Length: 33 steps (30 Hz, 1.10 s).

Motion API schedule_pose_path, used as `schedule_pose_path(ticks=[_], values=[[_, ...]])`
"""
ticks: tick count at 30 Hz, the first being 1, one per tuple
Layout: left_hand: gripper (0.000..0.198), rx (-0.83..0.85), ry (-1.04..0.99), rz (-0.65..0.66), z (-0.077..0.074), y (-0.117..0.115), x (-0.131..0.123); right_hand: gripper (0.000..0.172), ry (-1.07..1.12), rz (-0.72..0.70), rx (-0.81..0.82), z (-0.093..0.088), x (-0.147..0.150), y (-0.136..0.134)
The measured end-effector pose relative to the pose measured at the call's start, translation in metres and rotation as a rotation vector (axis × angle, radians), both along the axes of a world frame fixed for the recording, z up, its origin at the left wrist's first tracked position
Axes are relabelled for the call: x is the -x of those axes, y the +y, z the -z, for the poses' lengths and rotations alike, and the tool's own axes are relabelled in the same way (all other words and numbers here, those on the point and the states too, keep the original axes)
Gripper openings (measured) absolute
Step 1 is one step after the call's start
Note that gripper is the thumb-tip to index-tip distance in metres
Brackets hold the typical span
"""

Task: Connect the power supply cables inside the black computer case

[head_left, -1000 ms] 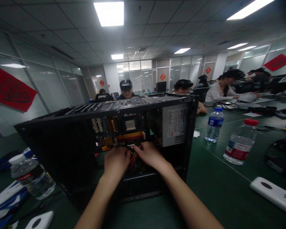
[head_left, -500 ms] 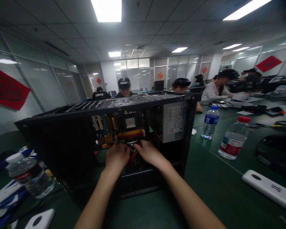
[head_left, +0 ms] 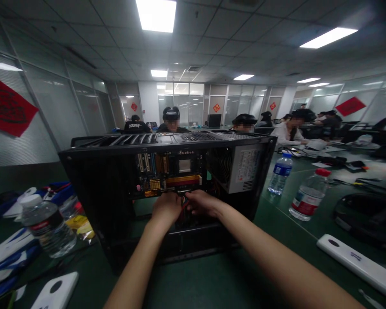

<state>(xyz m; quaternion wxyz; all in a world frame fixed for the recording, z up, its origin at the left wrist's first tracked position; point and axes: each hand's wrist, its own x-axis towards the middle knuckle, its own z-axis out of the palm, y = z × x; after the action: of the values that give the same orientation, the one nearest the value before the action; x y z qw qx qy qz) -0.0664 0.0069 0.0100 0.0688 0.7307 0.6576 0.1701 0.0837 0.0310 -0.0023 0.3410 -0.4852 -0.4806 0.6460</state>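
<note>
A black computer case (head_left: 167, 146) with an open side stands in front of me. Inside it are the motherboard (head_left: 185, 166), several coloured slots and a grey power supply (head_left: 244, 169). Both my hands reach into the opening, just below the motherboard's lower edge. My left hand (head_left: 167, 208) is closed, its fingertips at a bundle of coloured cables (head_left: 184, 201). My right hand (head_left: 202, 203) pinches the same cables from the other side. The cables' ends and whatever they run to are hidden behind my fingers.
Two water bottles, one blue-capped (head_left: 280, 174) and one red-capped (head_left: 310, 195), stand right of the case. Another bottle (head_left: 48, 225) stands at left. White oblong devices (head_left: 357, 262) lie near both sides. Several people sit behind, one in a white top (head_left: 286, 134).
The case sits further right in my view and looks turned slightly. My hands have shifted a little right with it, staying at the cables; more of my right hand's fingers shows.
</note>
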Motion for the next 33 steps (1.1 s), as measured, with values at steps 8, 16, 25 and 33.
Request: schedule_pose_path(ticks=[8, 16, 25, 33], values=[[0.040, -0.011, 0.067, -0.043, 0.000, 0.002, -0.005, 0.017, 0.229, -0.032, 0.150, 0.011, -0.005, 0.014], [0.039, -0.037, 0.088, -0.046, -0.005, -0.003, -0.008, 0.004, 0.306, 0.037, 0.060, 0.020, -0.009, 0.019], [0.041, -0.056, 0.096, -0.016, 0.000, 0.001, -0.007, 0.003, 0.324, 0.027, 0.005, 0.024, -0.009, 0.022], [0.039, -0.097, 0.130, -0.039, 0.000, -0.002, -0.011, 0.005, 0.282, 0.085, 0.034, 0.024, -0.010, 0.022]])
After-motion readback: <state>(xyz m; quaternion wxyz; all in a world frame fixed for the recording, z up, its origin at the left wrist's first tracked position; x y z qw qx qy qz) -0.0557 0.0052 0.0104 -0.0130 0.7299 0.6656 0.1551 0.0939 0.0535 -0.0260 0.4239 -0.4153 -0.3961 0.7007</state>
